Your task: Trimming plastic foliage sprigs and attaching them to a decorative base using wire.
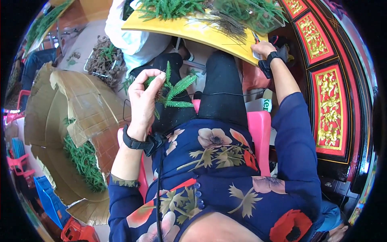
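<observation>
The green sprig [179, 89] has several flat, feather-like branches, which spread to the right and upward, with a brownish part near their base. The left hand [146, 90] pinches it, thumb and bent fingers together on it, above the person's left thigh [161, 113]. The right hand [264, 49] is at the right edge of the yellow table [173, 27]; its fingers are curled, but I cannot tell if they grip something. On the table lie thin dark stems [229, 26] and more greenery [169, 8]. To the left stands an open cardboard box [90, 99], also with greenery inside.
</observation>
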### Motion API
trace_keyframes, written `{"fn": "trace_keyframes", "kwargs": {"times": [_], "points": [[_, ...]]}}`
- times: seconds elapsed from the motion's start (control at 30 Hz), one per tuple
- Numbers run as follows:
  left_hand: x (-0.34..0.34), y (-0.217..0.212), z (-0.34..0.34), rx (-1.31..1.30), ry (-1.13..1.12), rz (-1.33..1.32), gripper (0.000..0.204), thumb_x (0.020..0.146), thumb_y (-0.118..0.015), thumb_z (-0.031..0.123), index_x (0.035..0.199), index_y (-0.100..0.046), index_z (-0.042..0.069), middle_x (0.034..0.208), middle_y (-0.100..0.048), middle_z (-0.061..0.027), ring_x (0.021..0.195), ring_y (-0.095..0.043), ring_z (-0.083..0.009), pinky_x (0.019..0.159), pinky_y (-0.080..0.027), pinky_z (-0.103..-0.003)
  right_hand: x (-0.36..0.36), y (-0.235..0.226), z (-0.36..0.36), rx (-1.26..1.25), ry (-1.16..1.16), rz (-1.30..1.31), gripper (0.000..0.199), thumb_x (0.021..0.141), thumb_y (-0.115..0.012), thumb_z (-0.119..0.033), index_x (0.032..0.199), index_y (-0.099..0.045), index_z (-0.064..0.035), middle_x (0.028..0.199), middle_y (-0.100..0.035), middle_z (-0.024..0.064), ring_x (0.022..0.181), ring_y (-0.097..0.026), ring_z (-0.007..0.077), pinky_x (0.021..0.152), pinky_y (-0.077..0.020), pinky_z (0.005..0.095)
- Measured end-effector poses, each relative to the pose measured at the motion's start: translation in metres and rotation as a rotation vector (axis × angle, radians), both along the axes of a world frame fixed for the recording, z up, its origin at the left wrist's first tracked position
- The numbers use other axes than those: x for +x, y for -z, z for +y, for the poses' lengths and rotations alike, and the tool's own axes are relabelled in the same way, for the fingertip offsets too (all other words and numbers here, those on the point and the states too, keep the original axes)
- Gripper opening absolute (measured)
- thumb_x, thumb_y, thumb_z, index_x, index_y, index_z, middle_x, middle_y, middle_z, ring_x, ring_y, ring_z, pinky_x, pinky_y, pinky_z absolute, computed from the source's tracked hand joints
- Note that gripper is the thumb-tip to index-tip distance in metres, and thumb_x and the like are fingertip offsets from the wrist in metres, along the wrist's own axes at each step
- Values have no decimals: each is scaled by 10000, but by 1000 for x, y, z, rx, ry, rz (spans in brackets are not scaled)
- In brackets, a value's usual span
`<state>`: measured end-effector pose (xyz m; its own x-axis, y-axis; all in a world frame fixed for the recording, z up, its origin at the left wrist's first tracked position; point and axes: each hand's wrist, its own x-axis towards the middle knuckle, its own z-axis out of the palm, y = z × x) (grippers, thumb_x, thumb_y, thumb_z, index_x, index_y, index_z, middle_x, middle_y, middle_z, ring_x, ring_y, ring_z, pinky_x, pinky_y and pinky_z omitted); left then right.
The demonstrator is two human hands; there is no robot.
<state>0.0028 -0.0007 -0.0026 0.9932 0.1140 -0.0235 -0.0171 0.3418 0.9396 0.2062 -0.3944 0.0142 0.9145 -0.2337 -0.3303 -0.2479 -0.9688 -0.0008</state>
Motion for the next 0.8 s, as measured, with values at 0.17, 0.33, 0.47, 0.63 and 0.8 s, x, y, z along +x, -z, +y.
{"fn": "trace_keyframes", "kwargs": {"times": [0.17, 0.33, 0.47, 0.63, 0.8], "points": [[-1, -3, 4, -30, 3, -44, 85, 818, -675, 89, 884, -632, 55, 782, -584, 63, 670, -482, -8, 617, -367, -159, 3, 19, -9, -173, 107, -144, 630, 725, -536, -412, 1178, -563, 25, 1214, -565, 229, 1153, -544, 323, 961, -436, 378], [-4, -8, 4, 84, 15, 5, 90, 800, -683, 84, 870, -629, 64, 773, -584, 63, 663, -479, -6, 609, -366, -161, -4, 28, -19, -224, 138, -196, 698, 738, -525, -423, 1255, -468, 42, 1261, -511, 275, 1193, -501, 358, 984, -416, 394], [-5, -12, 3, 134, 26, 1, 101, 781, -689, 76, 862, -629, 73, 765, -585, 61, 656, -478, -7, 599, -362, -162, -14, 30, -23, -157, 178, -316, 693, 749, -524, -415, 1244, -445, 63, 1212, -525, 313, 1171, -513, 380, 990, -407, 402], [-1, -7, 6, 52, 61, 42, 108, 771, -691, 73, 857, -627, 85, 753, -583, 60, 638, -473, -6, 576, -348, -164, -41, 5, -4, -63, 201, -381, 651, 776, -531, -422, 1199, -473, 70, 1107, -587, 291, 1083, -568, 380, 933, -434, 421], [1, -6, 3, -45, 99, 57, 118, 768, -699, 83, 854, -619, 92, 740, -576, 65, 608, -457, -3, 553, -332, -168, -92, -19, 62, 295, -67, -554, 460, 829, -586, -366, 1118, -541, -11, 965, -641, 179, 889, -620, 305, 788, -468, 374]]}}
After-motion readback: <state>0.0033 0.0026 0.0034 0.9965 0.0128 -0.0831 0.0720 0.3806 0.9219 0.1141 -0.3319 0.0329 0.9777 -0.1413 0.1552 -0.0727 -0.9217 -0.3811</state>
